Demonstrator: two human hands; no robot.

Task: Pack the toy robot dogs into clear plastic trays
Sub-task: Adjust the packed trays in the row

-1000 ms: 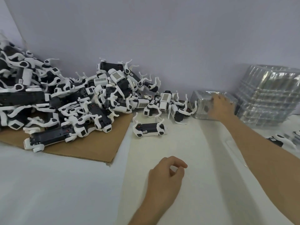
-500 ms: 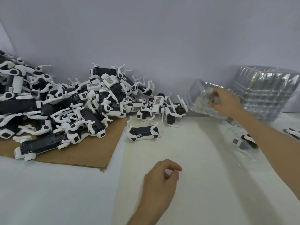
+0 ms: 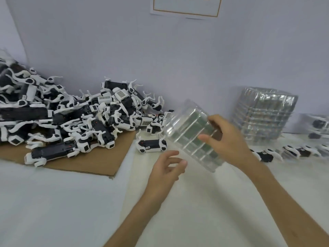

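My right hand (image 3: 227, 139) grips a clear plastic tray (image 3: 192, 134) and holds it tilted in the air above the white table. Just below and left of the tray, my left hand (image 3: 167, 168) hovers with fingers loosely spread, apart from the tray. A big pile of black-and-white toy robot dogs (image 3: 74, 114) covers the brown cardboard (image 3: 99, 163) at the left. One single dog (image 3: 151, 145) lies on its back on the table, just left of the tray.
A tall stack of clear trays (image 3: 263, 114) stands against the wall at the right. Several more toy dogs (image 3: 293, 152) lie in a row in front of it. A framed paper (image 3: 185, 8) hangs on the wall above.
My right hand has lifted the clear tray from beside the stack and brought it left and nearer. My left hand has risen and opened toward it.
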